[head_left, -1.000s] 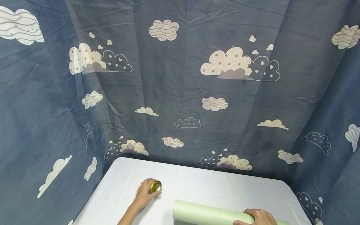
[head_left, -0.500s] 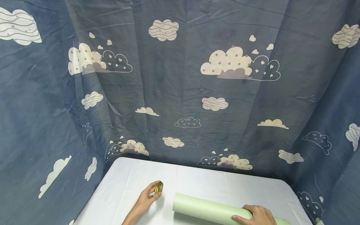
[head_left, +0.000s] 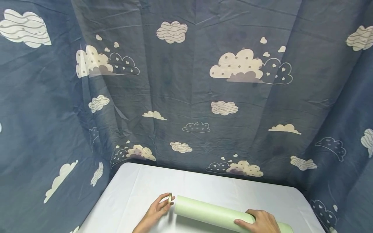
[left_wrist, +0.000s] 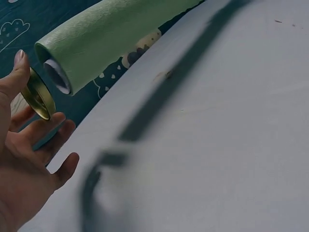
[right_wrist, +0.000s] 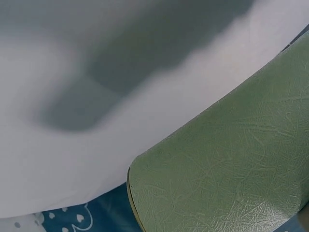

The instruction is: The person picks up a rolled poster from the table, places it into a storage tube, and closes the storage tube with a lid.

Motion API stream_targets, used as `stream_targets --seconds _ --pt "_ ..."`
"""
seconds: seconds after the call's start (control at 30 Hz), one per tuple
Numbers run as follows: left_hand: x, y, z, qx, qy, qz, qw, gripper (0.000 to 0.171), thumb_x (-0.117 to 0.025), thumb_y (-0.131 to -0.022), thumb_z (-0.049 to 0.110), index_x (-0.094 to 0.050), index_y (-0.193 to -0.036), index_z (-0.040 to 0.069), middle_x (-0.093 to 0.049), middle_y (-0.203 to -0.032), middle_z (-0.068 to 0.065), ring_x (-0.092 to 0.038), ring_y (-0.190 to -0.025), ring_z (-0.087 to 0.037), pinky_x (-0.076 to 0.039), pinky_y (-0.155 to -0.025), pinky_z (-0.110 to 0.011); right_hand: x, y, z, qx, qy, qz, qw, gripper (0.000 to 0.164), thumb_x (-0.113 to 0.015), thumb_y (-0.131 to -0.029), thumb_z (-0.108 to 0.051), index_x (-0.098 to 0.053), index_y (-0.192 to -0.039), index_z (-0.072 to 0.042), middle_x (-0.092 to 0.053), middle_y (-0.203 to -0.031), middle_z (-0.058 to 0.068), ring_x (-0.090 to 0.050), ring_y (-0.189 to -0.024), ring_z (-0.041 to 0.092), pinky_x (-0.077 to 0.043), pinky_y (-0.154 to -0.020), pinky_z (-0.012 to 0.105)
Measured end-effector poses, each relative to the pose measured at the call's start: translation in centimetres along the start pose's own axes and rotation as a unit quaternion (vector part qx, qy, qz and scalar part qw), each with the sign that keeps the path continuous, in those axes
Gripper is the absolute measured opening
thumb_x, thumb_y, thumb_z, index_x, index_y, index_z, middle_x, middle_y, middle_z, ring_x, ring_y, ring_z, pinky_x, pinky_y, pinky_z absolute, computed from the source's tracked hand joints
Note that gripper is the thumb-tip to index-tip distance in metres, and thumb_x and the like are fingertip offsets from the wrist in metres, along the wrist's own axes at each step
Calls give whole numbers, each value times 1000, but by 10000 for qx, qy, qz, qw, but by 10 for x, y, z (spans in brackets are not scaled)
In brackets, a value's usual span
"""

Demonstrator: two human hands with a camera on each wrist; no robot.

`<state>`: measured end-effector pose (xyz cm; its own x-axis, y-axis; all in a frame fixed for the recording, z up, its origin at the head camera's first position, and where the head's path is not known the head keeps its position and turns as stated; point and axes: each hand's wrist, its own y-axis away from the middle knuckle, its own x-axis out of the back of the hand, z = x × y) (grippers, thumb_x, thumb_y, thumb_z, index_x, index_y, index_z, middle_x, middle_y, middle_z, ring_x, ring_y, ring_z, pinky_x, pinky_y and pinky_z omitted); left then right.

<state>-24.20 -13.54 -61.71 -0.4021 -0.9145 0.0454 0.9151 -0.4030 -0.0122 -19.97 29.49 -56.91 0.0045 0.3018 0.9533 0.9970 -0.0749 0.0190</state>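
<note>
A long pale-green roll of sheet material (head_left: pixel 207 212) is held tilted over the white table, its left end higher. At that end, the left wrist view shows a pale core (left_wrist: pixel 57 76) inside the roll. My right hand (head_left: pixel 262 221) grips the roll toward its right end, thumb on the near side; its fingers are mostly hidden in the right wrist view. My left hand (head_left: pixel 155 210) pinches a thin gold ring-shaped band (left_wrist: pixel 41 96) between thumb and fingers. The ring stands on edge just beside the roll's left end, with its opening facing the roll.
A white cloth-covered table (head_left: pixel 140 184) lies beneath both hands. Dark blue cloud-print curtains (head_left: pixel 175 84) enclose it at the back and both sides. Shadows of the roll and arm fall on the cloth. Small brown specks (left_wrist: pixel 278 21) show on it.
My left hand has moved right with the gold ring and turned it from facing up to standing on edge. The roll has risen and shifted left in my right hand, narrowing the gap.
</note>
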Motion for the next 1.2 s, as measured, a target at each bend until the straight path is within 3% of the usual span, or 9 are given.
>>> stream_targets --seconds 0.2,0.6,0.67,0.8,0.9,1.2 --pt "-7 3 2 236 -22 -99 9997 62 -52 -110 34 -30 -158 2 -45 -156 -30 -50 -143 -43 -39 -116 -62 -1 -3 -3 73 -51 -24 10000 58 -74 -75 -75 -76 -80 -17 -63 -62 -8 -50 -57 12 -44 -58 34" --pt "-8 2 4 147 -15 -354 9993 58 -50 -110 35 -32 -160 10 -45 -157 -28 -48 -145 -41 -31 -118 -68 -1 -4 -2 190 -70 46 9998 58 -75 -74 -75 -76 -78 -18 -60 -60 -9 -48 -57 12 -42 -57 33" --pt "-8 2 4 52 33 -419 9991 58 -50 -111 32 -31 -161 12 -46 -157 -28 -51 -144 -36 -36 -117 -63 -1 -4 -3 179 -63 25 9998 57 -75 -74 -75 -75 -78 -18 -60 -61 -9 -49 -57 12 -42 -57 33" --pt "-8 2 4 -133 190 -538 9983 59 -51 -111 27 -28 -163 12 -49 -154 -28 -58 -137 -17 -50 -108 -37 0 -4 -3 172 -96 -91 9998 56 -75 -76 -74 -75 -77 -18 -59 -60 -8 -48 -57 12 -42 -57 32" --pt "-8 3 7 -143 266 -565 9979 59 -52 -110 27 -29 -163 13 -52 -151 -28 -61 -129 -8 -52 -99 -25 2 -4 -4 245 -117 -237 9994 54 -74 -76 -73 -72 -76 -19 -56 -60 -8 -47 -56 12 -39 -57 31" --pt "-2 5 13 -32 59 -655 9978 60 -53 -109 30 -33 -162 12 -58 -145 -28 -65 -125 -15 -55 -100 -35 9 -4 -5 497 -203 -377 9978 50 -76 -76 -71 -72 -78 -21 -54 -61 -9 -45 -56 12 -36 -56 30"
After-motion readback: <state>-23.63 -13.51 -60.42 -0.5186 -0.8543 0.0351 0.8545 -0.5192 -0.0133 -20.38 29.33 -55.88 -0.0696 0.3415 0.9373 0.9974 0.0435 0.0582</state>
